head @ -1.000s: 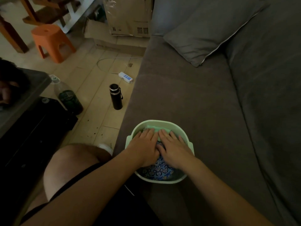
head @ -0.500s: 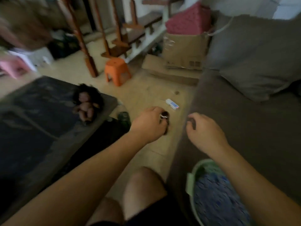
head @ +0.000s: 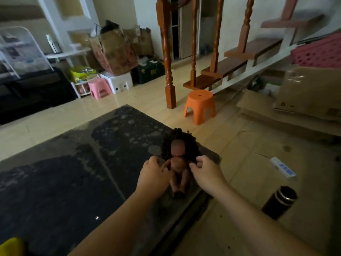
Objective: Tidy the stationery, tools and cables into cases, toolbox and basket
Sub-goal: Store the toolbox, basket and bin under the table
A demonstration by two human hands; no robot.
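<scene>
A small doll (head: 178,167) with dark curly hair lies on its back at the right end of a dark glass table (head: 73,172). My left hand (head: 153,177) is at the doll's left side, fingers curled onto its arm and hair. On the other side my right hand (head: 204,172) pinches the doll's arm and hair between thumb and fingers. Both forearms reach in from the bottom of the head view. The basket is out of sight.
A black flask (head: 279,202) stands on the tile floor right of the table, with a white power strip (head: 283,167) beyond it. Farther off are an orange stool (head: 200,106), a pink stool (head: 99,87), wooden stair posts (head: 167,52), cardboard boxes (head: 310,93) and a yellow object (head: 11,246).
My view swung from the sofa and green basket to the table. Both hands left the basket, crossed over the floor and now hold the doll.
</scene>
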